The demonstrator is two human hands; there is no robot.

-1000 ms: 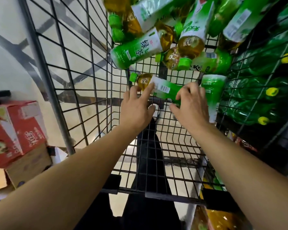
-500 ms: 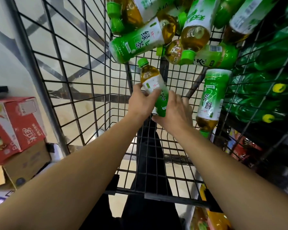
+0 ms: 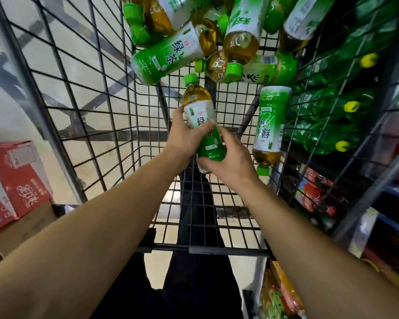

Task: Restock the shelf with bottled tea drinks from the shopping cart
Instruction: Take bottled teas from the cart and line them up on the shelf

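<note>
Two bare hands hold one bottle of green tea (image 3: 202, 125) above the floor of a black wire shopping cart (image 3: 97, 116). The left hand (image 3: 184, 137) wraps round the bottle's white label from the left, thumb lying across the front. The right hand (image 3: 228, 157) cups the green lower part and the base from the right, fingers curled behind it. The bottle stands nearly upright with its green cap pointing away from the person, just short of a heap of tea bottles (image 3: 194, 42) piled at the cart's far end. One more tea bottle (image 3: 271, 125) leans cap-down against the cart's right wall, just beside the right hand.

The cart's left half shows bare wire mesh, with open room between the hands and the left wall. The near rim runs under both forearms. Beyond the right wall, close against it, a shelf (image 3: 332, 125) holds dark green bottles with yellow caps. Outside the left wall sits a red carton (image 3: 16, 178) on top of a brown cardboard box (image 3: 25, 229).
</note>
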